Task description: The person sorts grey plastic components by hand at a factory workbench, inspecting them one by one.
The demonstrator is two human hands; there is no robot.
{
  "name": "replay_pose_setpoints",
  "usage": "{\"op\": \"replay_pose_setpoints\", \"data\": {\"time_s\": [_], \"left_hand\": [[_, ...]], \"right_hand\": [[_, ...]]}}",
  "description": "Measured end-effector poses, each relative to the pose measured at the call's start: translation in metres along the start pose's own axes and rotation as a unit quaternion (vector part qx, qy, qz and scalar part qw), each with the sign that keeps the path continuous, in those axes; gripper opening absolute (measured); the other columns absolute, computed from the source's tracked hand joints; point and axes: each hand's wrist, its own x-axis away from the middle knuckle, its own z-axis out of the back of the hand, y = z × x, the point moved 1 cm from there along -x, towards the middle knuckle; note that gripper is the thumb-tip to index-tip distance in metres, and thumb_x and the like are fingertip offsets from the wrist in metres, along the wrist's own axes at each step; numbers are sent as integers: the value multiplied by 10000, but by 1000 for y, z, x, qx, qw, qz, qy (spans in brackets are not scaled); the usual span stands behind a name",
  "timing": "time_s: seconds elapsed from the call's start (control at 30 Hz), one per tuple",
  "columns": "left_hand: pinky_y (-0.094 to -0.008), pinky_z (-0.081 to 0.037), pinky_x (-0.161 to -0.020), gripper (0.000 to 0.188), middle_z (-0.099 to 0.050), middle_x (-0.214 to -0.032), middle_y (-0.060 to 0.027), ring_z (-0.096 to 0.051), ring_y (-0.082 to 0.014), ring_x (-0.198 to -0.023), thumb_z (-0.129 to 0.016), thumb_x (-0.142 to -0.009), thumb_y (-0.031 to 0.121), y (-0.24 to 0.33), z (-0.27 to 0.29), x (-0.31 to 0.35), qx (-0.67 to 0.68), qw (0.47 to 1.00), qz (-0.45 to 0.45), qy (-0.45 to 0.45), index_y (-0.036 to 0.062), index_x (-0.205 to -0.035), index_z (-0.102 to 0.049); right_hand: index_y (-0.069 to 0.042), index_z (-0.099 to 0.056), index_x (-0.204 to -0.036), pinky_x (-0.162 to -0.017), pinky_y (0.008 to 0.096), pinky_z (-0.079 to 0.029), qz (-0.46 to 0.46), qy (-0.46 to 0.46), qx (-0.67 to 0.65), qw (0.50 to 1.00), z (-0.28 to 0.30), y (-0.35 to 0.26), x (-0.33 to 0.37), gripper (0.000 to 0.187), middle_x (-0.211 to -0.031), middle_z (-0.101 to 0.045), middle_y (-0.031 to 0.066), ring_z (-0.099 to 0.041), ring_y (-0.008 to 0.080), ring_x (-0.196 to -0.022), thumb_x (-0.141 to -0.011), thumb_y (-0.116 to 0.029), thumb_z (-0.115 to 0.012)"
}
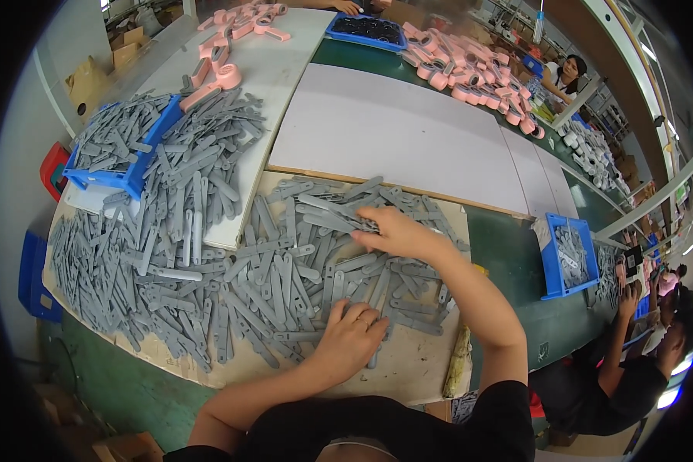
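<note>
Flat grey plastic strips [273, 292] with rounded ends and small holes lie in a wide, loose heap on the brown board [300, 377] before me. My right hand [396, 231] is closed round a small bundle of grey strips [327, 212], which point to the left just over the heap. Nearer to me, my left hand [350, 339] rests low at the heap's near edge. Its fingers are bent down among the strips, and whatever they grip is hidden by the hand. Strip ends show beside its fingertips and below its palm.
A blue bin [138, 165] full of strips stands at the left, with more strips spilled beside it. Pink handled parts [469, 65] are piled at the back. Another blue bin [570, 254] sits at the right, near a co-worker [616, 369]. A white board [392, 138] lies ahead.
</note>
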Motion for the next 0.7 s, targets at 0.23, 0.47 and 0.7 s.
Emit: {"op": "replay_pose_setpoints", "data": {"time_s": [0.23, 0.47, 0.7], "left_hand": [[-460, -315, -939, 231, -568, -955, -54, -504, -208, -997, -629, -753, 110, -4, -1, -1, -10, 1000, 19, -14, 62, -979, -629], [-475, -309, -946, 224, -566, -947, -52, -503, -213, -993, -629, -759, 114, -4, -2, 0, -6, 1000, 22, -17, 54, -974, -629], [-492, -301, -948, 215, -572, -966, -53, -499, -217, -999, -623, -768, 116, -4, -4, 1, -5, 999, 26, -26, 52, -974, -626]], "right_hand": [[-53, -478, -1100, -625, 415, -483, 93, 4, 109, 990, -37, -13, -35, 362, -882, -620, 121, -606, 319, -785, -776, -153, -604], [-85, -626, -907, -630, 409, -491, 114, -41, 196, 973, -38, -10, -45, 227, -829, -638, 110, -612, 307, -741, -719, -207, -660], [-83, -635, -923, -648, 395, -483, 108, -92, 216, 966, -18, -21, -40, 247, -891, -585, 77, -605, 263, -790, -715, -199, -698]]}}
